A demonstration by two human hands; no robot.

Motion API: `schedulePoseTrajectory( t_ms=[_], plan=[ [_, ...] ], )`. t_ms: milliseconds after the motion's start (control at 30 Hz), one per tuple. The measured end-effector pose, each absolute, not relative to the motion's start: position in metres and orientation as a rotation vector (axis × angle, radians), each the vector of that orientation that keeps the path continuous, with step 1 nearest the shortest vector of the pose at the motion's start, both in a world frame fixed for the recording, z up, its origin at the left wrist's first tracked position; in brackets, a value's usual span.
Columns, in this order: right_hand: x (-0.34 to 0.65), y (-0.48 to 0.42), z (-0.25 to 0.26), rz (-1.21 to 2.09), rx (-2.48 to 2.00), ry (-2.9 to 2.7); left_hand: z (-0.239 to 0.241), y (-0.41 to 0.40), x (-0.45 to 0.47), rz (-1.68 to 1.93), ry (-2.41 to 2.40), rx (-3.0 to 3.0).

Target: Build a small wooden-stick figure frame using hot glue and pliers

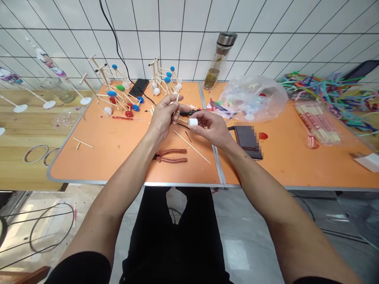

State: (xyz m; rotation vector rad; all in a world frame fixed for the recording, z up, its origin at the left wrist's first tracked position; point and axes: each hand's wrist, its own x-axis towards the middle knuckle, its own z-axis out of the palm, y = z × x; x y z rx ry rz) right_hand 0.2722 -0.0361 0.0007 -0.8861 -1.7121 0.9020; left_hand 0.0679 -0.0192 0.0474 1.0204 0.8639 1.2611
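Note:
My left hand (pixel 166 115) is closed, its fingers pinching a thin wooden stick (pixel 178 97) whose tip pokes up past the thumb. My right hand (pixel 212 128) is closed on a small white bottle cap (pixel 193 122), held between thumb and fingers. A pale stick end appears between the left fingers and the cap; whether it enters the cap I cannot tell. Below the hands lie red-handled pliers (pixel 173 159), their jaws partly hidden by my left forearm, and a loose wooden stick (pixel 194 148). Just behind the fingers sits a black tool (pixel 187 113), mostly covered.
Stick frames with coloured caps (pixel 121 88) stand at the back left, another stick frame (pixel 161 75) beside a phone (pixel 139 87). A tea bottle (pixel 217 63), a plastic bag of caps (pixel 254 100), a dark device (pixel 248 142) and packed sticks (pixel 318 122) are farther right.

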Motion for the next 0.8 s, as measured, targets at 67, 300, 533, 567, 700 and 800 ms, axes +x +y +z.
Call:
schedulePoseTrajectory(
  t_ms=[67,300,533,567,700,800],
  plan=[
    [0.27,-0.038,-0.002,0.81,-0.913,-1.802,0.047,-0.019,0.069,1.259,0.899,1.043],
    [0.271,-0.039,-0.007,0.594,-0.954,-1.798,0.037,-0.024,0.082,1.224,1.048,1.164],
    [0.278,-0.032,-0.011,0.423,-0.941,-1.558,0.013,-0.026,0.094,1.099,0.902,1.461],
    [0.279,-0.031,-0.011,0.408,-0.936,-1.539,0.01,-0.026,0.095,1.077,0.898,1.51],
    [0.281,-0.027,-0.012,0.366,-0.931,-1.477,0.012,-0.024,0.091,0.996,0.881,1.64],
    [0.282,-0.025,-0.012,0.34,-0.948,-1.463,0.022,-0.021,0.079,1.045,0.942,1.628]
  ],
)
